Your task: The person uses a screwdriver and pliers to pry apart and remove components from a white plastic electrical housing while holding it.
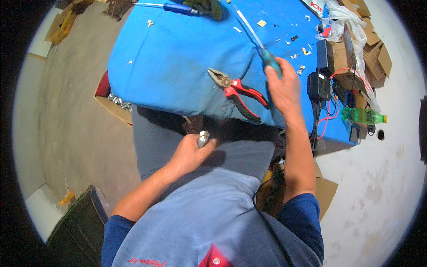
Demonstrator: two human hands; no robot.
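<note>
- Nearest the camera is the person's grey-blue shirt [191, 222], with dark blue sleeves at both elbows and a black cable [267, 222] running down its right side.
- The left hand [189, 153] is closed around one small silvery part [203, 138], held over the lap just below the table's edge; its tip sticks up past the fingers, and what kind of part it is cannot be made out.
- The right hand [282, 84] is closed on the teal handle of one screwdriver [262, 44], over the table's near right part, with the shaft slanting up and away to the left.
- Just left of that hand lies one pair of red-handled pliers [235, 91], jaws pointing left, handles spread, untouched.
- At the far edge lies a second tool with a blue handle [180, 8], beside a dark cloth [207, 6] that is cut off by the frame.
- Small pale scraps [261, 23] are scattered over the far part of the table; too many and too small to count.
- On the right edge sit two black adapters [319, 84], red wires [331, 115], one green bottle [362, 115] lying on its side, brown cartons [344, 55] and a clear bag [338, 18].
- The surface is a table under a blue cloth [178, 58].
- The floor [75, 111] is bare concrete; an open box [115, 104] holding metal bits stands at the table's left, partly hidden by it.
</note>
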